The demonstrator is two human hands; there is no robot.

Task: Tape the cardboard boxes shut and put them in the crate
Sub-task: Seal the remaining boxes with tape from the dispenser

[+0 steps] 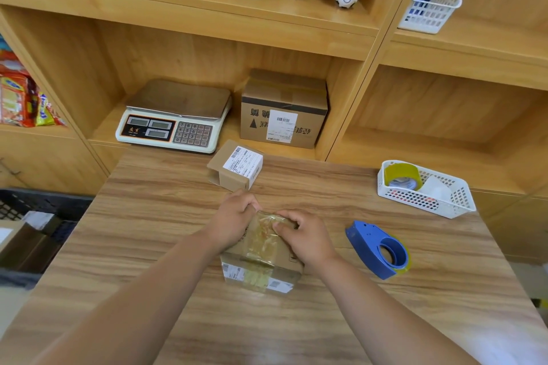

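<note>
One tape strip (pixel 261 246) covers the near box (pixel 284 272); left hand (pixel 234 216) and right hand (pixel 307 235) curl fingers over its far edge, pressing. The far box (pixel 234 169) and loading the crate (pixel 44 201) seemingly remain.

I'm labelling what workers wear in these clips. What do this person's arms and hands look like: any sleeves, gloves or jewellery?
The left forearm and right forearm are bare to the frame's edge; no sleeve shows. The left hand and right hand are ungloved, with no ring, watch, bracelet or marking visible.
</note>
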